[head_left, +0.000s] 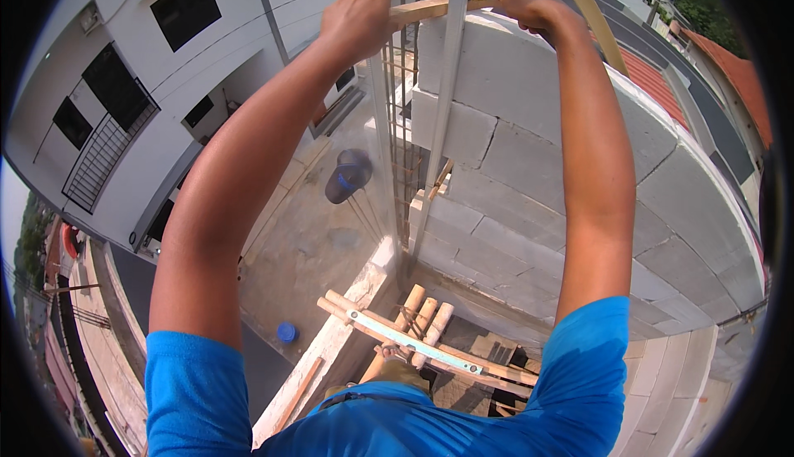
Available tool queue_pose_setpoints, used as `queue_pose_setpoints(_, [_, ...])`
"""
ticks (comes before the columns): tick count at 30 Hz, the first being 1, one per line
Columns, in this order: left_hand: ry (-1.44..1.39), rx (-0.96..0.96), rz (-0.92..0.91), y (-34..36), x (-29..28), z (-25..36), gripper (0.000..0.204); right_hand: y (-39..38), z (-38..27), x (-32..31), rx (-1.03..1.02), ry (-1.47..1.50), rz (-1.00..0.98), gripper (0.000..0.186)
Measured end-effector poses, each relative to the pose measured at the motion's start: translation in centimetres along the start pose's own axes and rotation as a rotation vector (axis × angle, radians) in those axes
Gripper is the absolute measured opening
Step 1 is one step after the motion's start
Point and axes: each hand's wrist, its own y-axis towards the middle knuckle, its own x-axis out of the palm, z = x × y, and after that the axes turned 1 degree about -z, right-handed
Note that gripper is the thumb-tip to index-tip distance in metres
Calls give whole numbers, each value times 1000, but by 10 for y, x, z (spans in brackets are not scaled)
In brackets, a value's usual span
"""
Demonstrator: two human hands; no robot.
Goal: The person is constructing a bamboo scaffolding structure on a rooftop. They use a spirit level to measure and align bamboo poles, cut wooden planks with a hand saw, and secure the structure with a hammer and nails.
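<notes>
Both my arms reach up and forward to a short wooden strip [422, 11] held crosswise at the top of two upright metal profiles. My left hand [357, 20] is closed at the strip's left end, beside the left profile [380, 126]. At the other end, my right hand [533, 0] grips the strip next to the right profile [447, 85], its fingers bent and partly hidden. Between the profiles rises a cage of rusty reinforcing bars [403, 60]. The grey block wall [529, 159] stands just right of them.
Below me, a pale spirit level [413, 343] lies across bamboo poles [422, 316] by a wooden beam [331, 345]. Down on the concrete ground are dark tubs [347, 177] and a blue bucket [287, 332]. A white house [174, 68] stands left.
</notes>
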Motion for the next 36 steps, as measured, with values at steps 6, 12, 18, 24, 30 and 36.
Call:
queue_pose_setpoints(6, [-132,11,89,-27,1,-21,43,-1,-4,3,9,-10,4,48])
queue_pose_setpoints(12, [-316,-7,101,-35,7,-31,43,1,-3,3,-11,-5,25,50])
queue_pose_setpoints(18, [-390,-34,77,-31,11,-31,44,2,-3,0,-26,-49,27,51])
queue_pose_setpoints(24, [-405,-34,220,-30,25,-39,49,-2,-6,-10,-28,-45,-59,46])
queue_pose_setpoints(30, [-446,-147,110,-28,16,-37,63,-14,-20,-21,28,-105,-90,45])
queue_pose_setpoints(36, [-484,-228,24,-37,9,-47,64,4,-7,-9,-71,-127,-53,45])
